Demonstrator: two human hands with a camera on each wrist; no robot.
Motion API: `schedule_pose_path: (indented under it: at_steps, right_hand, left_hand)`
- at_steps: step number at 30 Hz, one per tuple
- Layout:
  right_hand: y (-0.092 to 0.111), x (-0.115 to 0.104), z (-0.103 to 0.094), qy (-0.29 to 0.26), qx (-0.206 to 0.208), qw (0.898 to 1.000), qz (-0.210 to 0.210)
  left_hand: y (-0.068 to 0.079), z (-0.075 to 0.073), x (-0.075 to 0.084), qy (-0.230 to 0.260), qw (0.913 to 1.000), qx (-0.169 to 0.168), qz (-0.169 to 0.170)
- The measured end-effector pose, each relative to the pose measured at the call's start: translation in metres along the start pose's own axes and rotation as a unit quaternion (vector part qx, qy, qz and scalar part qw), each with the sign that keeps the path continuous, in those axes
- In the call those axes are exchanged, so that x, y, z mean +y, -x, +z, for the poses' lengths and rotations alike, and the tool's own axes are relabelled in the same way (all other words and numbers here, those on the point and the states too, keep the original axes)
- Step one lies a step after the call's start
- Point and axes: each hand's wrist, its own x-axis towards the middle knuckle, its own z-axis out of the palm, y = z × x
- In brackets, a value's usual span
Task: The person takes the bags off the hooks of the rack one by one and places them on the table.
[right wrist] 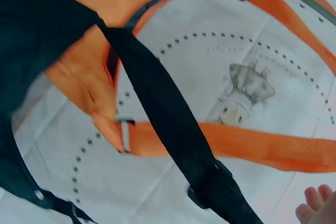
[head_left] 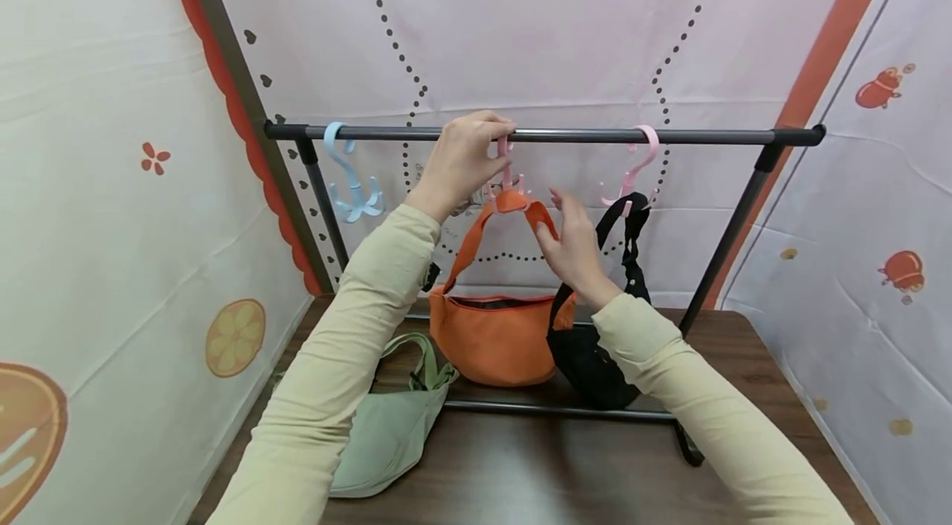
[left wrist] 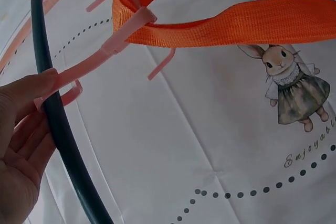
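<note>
My left hand is up at the rack's black rod, thumb and fingers pinching the top of a pink hook where it loops over the rod. From that hook's lower prongs an orange bag hangs by its strap. Beside the right part of this strap is my right hand, its fingers extended and loosely bent; whether they touch the strap I cannot tell. Only its fingertips show in the right wrist view. A black bag hangs from another pink hook to the right.
The black rod spans the rack, with a light blue hook at its left. A green bag lies on the brown table, partly behind my left sleeve. Printed cloth walls enclose the table.
</note>
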Motion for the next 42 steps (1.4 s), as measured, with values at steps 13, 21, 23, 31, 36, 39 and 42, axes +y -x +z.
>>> schedule_pose_path:
  at_steps: [13,21,23,31,36,39,42]
  right_hand:
    - [-0.017,-0.005,-0.003,-0.02,-0.005,0.999,0.024]
    - [-0.031,-0.012,-0.011,-0.001,0.01,1.0,0.006]
    - [-0.036,-0.014,-0.013,0.016,0.006,1.0,0.0]
    - [-0.055,-0.03,-0.024,0.05,-0.003,0.999,-0.009]
    - [-0.063,-0.042,-0.026,0.06,0.015,0.998,-0.026]
    - [-0.064,-0.048,-0.026,0.068,0.032,0.996,-0.044]
    - [-0.064,-0.052,-0.028,0.084,0.045,0.993,-0.067]
  left_hand:
    - [-0.004,-0.002,0.004,0.008,0.9994,-0.03,-0.017]
    - [-0.002,-0.004,-0.001,0.012,0.9988,-0.039,-0.026]
    - [-0.002,-0.004,-0.001,0.011,0.9988,-0.04,-0.027]
    - [-0.002,-0.004,0.0,0.017,0.9985,-0.039,-0.035]
    - [-0.003,-0.005,-0.001,0.015,0.9984,-0.039,-0.039]
    - [-0.003,-0.006,0.0,0.019,0.9983,-0.036,-0.041]
    - [-0.003,-0.006,0.001,0.019,0.9983,-0.036,-0.043]
